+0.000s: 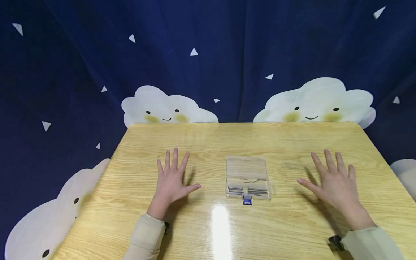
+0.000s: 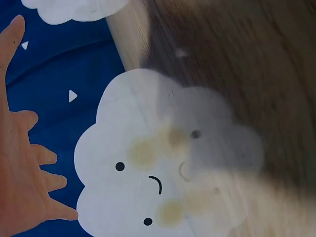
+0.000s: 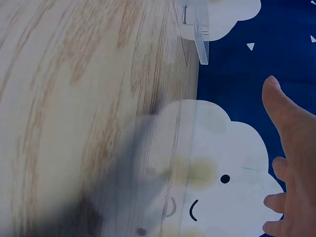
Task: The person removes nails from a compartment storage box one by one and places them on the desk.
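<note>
A small clear plastic box (image 1: 247, 169) lies with its lid raised near the middle of the wooden table. Thin metal pins or rods (image 1: 256, 191) lie in its compartments; their exact kind is too small to tell. A blue latch (image 1: 247, 200) is on the box's front edge. To the left of the box, my left hand (image 1: 169, 183) is spread, fingers straight, holding nothing. My right hand (image 1: 338, 186) is likewise spread to the right of the box, apart from it. In the right wrist view, part of the clear box (image 3: 201, 37) stands at the top.
The wooden table (image 1: 195, 144) has rounded far corners and a bright light reflection near its front. Behind and beside it hangs a dark blue curtain (image 1: 221, 43) printed with white clouds and small triangles. A dark strap (image 1: 336, 242) shows at my right wrist.
</note>
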A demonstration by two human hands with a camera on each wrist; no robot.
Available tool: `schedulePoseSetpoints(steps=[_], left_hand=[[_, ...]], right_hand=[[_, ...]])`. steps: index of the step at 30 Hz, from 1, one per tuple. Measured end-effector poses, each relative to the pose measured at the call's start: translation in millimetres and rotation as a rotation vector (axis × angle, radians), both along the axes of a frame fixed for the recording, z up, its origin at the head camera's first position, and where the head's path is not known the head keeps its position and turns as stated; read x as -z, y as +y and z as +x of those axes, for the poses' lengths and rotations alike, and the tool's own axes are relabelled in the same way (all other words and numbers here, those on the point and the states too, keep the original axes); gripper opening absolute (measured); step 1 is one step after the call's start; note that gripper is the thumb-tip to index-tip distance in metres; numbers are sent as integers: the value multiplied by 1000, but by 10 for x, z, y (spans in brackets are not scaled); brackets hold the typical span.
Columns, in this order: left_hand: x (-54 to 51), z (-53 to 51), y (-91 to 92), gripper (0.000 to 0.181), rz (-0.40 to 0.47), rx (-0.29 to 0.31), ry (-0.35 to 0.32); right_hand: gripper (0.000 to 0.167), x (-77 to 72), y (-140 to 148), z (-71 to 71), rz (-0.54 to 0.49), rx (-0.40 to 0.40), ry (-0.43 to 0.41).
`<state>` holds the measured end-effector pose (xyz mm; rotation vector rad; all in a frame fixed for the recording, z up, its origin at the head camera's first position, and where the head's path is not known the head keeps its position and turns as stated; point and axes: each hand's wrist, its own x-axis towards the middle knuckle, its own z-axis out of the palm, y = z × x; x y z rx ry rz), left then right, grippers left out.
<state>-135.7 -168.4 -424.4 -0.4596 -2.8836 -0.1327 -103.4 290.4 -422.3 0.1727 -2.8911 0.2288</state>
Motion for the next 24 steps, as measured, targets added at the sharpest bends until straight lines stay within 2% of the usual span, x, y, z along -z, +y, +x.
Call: schedulePoseSetpoints(steps=[5, 11, 15, 19, 24], left_hand=[[-2, -8, 3, 104, 1, -1, -4], [-35, -9, 12, 107, 24, 18, -48], [-42, -12, 30, 106, 69, 66, -50], [-54, -15, 63, 104, 109, 124, -46], [-81, -23, 126, 103, 137, 202, -49]], right_hand=[[98, -10, -2, 8, -4, -9, 5], [102, 2, -7, 11, -49, -55, 35], [99, 6, -30, 10, -65, -89, 60], [94, 9, -67, -6, -76, -147, 142], [79, 6, -146, -17, -118, -195, 184]])
